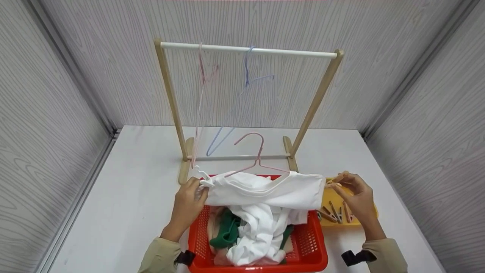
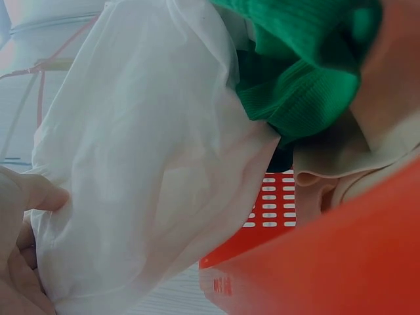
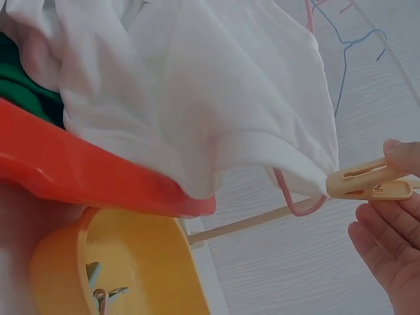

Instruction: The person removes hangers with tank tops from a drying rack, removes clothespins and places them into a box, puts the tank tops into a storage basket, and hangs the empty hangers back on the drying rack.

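A white shirt (image 1: 265, 193) hangs spread on a pink hanger (image 1: 259, 161), whose hook points up. At the left end, my left hand (image 1: 188, 201) pinches the shirt between thumb and fingers. A white clothespin (image 1: 205, 178) sits at those fingertips. My right hand (image 1: 356, 193) holds a pale yellow clothespin (image 3: 367, 180) between thumb and fingers, its tip right at the edge of the shirt's right sleeve. In the right wrist view, the hanger's rounded end shows inside the sleeve opening.
Below is a red basket (image 1: 322, 256) with more white cloth and a green garment (image 1: 227, 231). A yellow tray (image 1: 346, 224) with several clothespins stands right of it. Behind, a wooden rack (image 1: 318, 98) bears a pink hanger (image 1: 201, 98) and a blue hanger (image 1: 247, 72).
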Demonstrator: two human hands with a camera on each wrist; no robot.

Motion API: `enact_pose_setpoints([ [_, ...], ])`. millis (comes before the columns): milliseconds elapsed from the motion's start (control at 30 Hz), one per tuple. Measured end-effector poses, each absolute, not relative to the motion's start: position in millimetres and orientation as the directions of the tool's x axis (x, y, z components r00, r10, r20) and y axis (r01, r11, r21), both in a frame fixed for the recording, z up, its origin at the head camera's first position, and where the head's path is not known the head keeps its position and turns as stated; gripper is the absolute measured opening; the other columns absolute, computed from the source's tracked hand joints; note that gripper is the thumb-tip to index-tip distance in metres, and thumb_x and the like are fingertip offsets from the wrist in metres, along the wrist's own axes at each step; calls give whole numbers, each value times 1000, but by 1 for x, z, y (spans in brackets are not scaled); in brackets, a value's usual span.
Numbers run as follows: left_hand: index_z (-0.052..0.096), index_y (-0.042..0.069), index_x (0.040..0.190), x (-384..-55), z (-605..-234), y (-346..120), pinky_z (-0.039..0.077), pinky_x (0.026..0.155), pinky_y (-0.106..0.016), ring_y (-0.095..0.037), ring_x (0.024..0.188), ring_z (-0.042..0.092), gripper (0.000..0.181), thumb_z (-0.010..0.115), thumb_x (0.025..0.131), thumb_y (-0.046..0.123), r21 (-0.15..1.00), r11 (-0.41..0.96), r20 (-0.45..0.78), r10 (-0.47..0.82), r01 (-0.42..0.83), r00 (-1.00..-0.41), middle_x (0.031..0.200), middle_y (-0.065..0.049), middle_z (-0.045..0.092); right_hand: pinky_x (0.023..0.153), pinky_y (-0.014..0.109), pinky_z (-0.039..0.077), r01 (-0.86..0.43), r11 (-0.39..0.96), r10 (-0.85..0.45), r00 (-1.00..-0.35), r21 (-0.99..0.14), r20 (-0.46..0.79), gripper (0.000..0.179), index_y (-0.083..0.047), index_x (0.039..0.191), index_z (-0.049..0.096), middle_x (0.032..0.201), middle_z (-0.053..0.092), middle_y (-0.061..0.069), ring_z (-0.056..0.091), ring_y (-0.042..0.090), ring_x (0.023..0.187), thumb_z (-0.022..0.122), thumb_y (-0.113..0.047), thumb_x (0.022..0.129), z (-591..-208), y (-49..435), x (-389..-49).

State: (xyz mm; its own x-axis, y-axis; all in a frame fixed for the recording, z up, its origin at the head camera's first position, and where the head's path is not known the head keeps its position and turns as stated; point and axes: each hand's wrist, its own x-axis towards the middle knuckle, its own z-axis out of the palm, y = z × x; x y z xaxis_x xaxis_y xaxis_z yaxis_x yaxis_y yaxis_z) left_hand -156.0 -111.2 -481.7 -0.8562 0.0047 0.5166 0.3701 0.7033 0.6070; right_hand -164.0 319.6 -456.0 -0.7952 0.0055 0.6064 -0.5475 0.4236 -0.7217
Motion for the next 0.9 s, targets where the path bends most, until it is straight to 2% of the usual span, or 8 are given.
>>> enact_pose_setpoints([
  [267,65,0,101,-155,-482,-111,57,85,-44,-21,83,61,17,69,86,7,615,697,506,9,368,-863,92,-11,66,81,5,50,-373,438,108,-882,-818,459,24,13,100,59,95,61,-20,61,-11,91,69,13,78,-469,328,-165],
  [600,65,-1,100,-156,-483,-111,57,84,-44,-22,84,61,18,70,85,7,602,700,530,9,384,-848,94,-12,66,78,5,50,-304,441,172,-895,-844,412,24,13,97,60,85,63,-21,60,-12,84,71,13,76,-490,330,-172],
  [667,65,-1,100,-155,-483,-111,58,83,-44,-22,83,61,18,71,84,6,589,706,544,12,393,-839,93,-12,66,78,5,50,-286,458,173,-900,-841,400,25,13,98,60,86,65,-16,59,-12,83,72,11,76,-495,330,-174],
  [900,65,-1,100,-155,-483,-110,57,80,-43,-20,81,60,17,70,85,5,588,706,543,17,395,-839,92,-11,66,78,4,48,-130,576,210,-931,-807,300,28,6,104,62,99,68,16,53,-16,85,74,0,80,-509,333,-178],
])
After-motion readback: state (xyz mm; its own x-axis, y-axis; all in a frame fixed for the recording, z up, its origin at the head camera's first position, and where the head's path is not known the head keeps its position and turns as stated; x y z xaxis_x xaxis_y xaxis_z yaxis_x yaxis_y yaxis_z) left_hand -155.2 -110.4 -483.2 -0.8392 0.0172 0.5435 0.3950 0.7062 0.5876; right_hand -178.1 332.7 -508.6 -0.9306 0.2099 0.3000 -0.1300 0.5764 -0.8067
